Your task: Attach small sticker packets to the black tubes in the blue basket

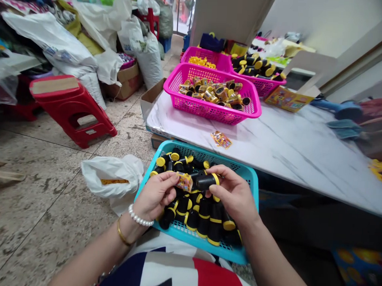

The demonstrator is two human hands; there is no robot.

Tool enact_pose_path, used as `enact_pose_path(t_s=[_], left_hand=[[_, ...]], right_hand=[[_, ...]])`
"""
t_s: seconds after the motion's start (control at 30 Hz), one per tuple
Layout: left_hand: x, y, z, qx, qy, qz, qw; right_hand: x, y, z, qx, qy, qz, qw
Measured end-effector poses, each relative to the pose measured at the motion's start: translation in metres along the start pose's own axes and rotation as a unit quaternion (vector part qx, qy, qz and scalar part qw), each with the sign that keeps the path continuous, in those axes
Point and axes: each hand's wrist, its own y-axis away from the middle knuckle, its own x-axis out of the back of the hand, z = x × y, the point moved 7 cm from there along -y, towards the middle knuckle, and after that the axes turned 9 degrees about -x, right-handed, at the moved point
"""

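Nearest us is our striped clothing (169, 272). At left stands a red stool (74, 106), then an open white bag (113, 186). Our left hand (153, 193) pinches a small orange packet (185, 182) above a turquoise basket (193, 242) of black containers; beside it, our right hand (236, 195) grips one black container (206, 182) near its yellow end.

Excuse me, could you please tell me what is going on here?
A person's left hand holds a printed label close to a black cylinder with a yellow end, held in the right hand. Both are above a blue basket of similar cylinders. On the table ahead, a pink basket holds printed cylinders.
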Motion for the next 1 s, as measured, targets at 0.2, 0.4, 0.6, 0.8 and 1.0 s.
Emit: enact_pose_path(t_s=[0.2,0.4,0.6,0.8,1.0], left_hand=[[-0.010,-0.001,-0.003,0.008,0.047,-0.017,0.999],[-0.013,-0.002,-0.008,0.039,0.123,-0.016,0.992],[-0.011,-0.001,-0.012,0.042,0.122,-0.009,0.992],[-0.006,0.002,-0.015,0.014,0.079,0.000,0.997],[-0.008,0.008,0.003,-0.070,-0.009,-0.014,0.997]], right_hand=[[-0.009,-0.002,0.007,-0.013,-0.011,0.007,1.000],[-0.010,0.001,0.007,-0.022,0.028,0.064,0.997],[-0.016,0.009,0.002,0.035,0.117,0.097,0.988],[-0.017,0.006,0.008,0.045,0.077,0.055,0.995],[-0.008,0.007,0.002,0.107,0.088,0.094,0.986]])
